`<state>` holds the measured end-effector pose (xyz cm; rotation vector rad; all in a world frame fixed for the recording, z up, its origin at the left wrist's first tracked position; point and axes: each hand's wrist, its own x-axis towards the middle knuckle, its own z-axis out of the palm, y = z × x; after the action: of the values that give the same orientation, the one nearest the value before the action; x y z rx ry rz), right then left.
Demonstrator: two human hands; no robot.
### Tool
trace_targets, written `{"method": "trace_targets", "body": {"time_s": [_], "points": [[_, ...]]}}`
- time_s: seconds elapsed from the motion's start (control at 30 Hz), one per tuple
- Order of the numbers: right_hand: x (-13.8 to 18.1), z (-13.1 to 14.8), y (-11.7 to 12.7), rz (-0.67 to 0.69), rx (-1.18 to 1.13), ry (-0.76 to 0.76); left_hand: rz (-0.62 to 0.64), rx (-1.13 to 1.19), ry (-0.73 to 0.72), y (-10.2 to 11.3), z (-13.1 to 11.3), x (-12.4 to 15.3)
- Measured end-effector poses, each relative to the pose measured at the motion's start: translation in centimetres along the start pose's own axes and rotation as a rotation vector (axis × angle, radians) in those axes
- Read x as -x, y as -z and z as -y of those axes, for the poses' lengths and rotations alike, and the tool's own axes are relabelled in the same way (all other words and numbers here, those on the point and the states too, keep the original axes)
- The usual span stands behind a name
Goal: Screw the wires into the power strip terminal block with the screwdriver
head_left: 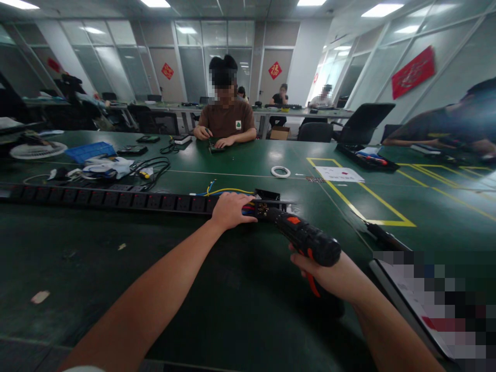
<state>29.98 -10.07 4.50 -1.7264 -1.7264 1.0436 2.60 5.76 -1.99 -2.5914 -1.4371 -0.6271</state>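
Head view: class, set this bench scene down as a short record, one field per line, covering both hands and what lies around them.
Left hand: on the black power strip, near its right end
Right hand: grips a black-and-orange power drill
Drill nose: at the strip's right end; contact unclear
Beyond the strip: white ring, on the green table
Across the table: seated person in a brown shirt

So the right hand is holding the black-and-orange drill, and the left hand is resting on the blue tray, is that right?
Not quite: the left hand is on the long black socket strip, as the head view shows. The right hand does hold the drill.
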Motion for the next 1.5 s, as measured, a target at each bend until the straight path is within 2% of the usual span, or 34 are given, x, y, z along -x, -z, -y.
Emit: {"method": "trace_targets", "body": {"time_s": [1.0,1.5], "points": [[-0.18,-0.46,0.07,0.012,0.022,0.011,-0.020,-0.017,-0.012,-0.17,-0.05,0.10],[-0.03,-0.11,0.08,0.011,-0.023,-0.049,-0.028,-0.013,-0.005,-0.04,-0.29,0.06]]}}
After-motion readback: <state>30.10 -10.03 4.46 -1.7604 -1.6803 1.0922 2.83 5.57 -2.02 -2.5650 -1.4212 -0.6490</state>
